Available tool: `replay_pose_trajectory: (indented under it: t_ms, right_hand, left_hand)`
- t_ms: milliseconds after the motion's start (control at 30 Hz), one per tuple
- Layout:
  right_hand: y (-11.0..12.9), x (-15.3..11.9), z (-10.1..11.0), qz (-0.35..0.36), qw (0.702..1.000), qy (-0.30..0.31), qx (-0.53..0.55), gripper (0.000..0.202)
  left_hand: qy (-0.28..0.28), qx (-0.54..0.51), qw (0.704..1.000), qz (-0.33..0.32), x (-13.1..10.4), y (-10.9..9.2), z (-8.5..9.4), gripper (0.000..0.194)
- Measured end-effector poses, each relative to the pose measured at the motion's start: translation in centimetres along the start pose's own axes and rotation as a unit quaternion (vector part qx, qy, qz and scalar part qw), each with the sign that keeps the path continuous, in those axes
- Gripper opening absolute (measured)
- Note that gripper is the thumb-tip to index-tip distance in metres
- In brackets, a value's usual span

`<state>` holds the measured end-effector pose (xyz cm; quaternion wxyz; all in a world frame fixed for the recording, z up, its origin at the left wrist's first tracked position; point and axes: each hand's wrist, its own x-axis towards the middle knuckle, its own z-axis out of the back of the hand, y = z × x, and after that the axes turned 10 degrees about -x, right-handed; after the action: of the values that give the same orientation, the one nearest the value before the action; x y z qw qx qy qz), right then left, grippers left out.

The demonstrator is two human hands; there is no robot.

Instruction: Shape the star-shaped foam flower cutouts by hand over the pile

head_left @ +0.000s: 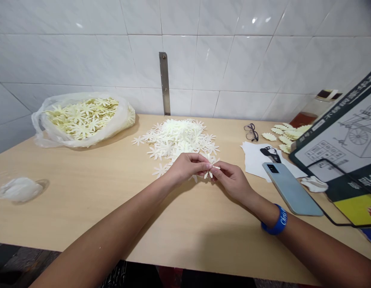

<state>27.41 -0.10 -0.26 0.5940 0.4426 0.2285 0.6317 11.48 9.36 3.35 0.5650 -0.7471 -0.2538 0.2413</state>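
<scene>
Between my two hands is a small cream-white flower cutout [208,174] with narrow petals. My left hand [188,166] pinches it from the left with thumb and forefinger. From the other side, the fingertips of my right hand [232,179] grip the same cutout, and the hands almost touch. A blue wristband [275,220] circles my right wrist. Just beyond my hands spreads a loose heap of pale flower cutouts [182,136], some lying flat at its edges. Part of the held cutout is hidden by my fingers.
A plastic bag [125,114] full of yellowish flower cutouts stands back left on the table [92,212]. A small clear bag [19,189] lies at left. To the right are glasses [251,132], paper [253,158], a phone [293,190], leaf-shaped pieces [286,134] and a large printed box [344,144].
</scene>
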Motion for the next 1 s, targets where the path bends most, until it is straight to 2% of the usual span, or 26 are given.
replay_pose_trajectory:
  t_ms: [200, 500, 633, 833, 1000]
  right_hand:
    - [0.53, 0.06, 0.15, 0.021, 1.0, -0.003, 0.009, 0.039]
    - [0.46, 0.23, 0.19, 0.003, 0.999, -0.016, 0.034, 0.037]
    - [0.38, 0.2, 0.16, 0.009, 1.0, -0.011, 0.026, 0.037]
    - [0.34, 0.05, 0.08, -0.01, 1.0, 0.001, 0.014, 0.036]
    - [0.35, 0.05, 0.13, 0.014, 1.0, 0.0, 0.011, 0.037]
  left_hand:
    - [0.025, -0.03, 0.999, 0.018, 0.36, 0.51, 0.52, 0.032]
    - [0.074, -0.056, 0.995, 0.029, 0.4, 0.3, 0.76, 0.027]
    - [0.056, -0.037, 0.997, 0.025, 0.43, 0.28, 0.71, 0.023]
    - [0.035, 0.056, 0.998, 0.014, 0.05, 0.03, 0.52, 0.021]
    - [0.046, 0.03, 0.998, 0.015, -0.05, -0.28, 0.44, 0.025]
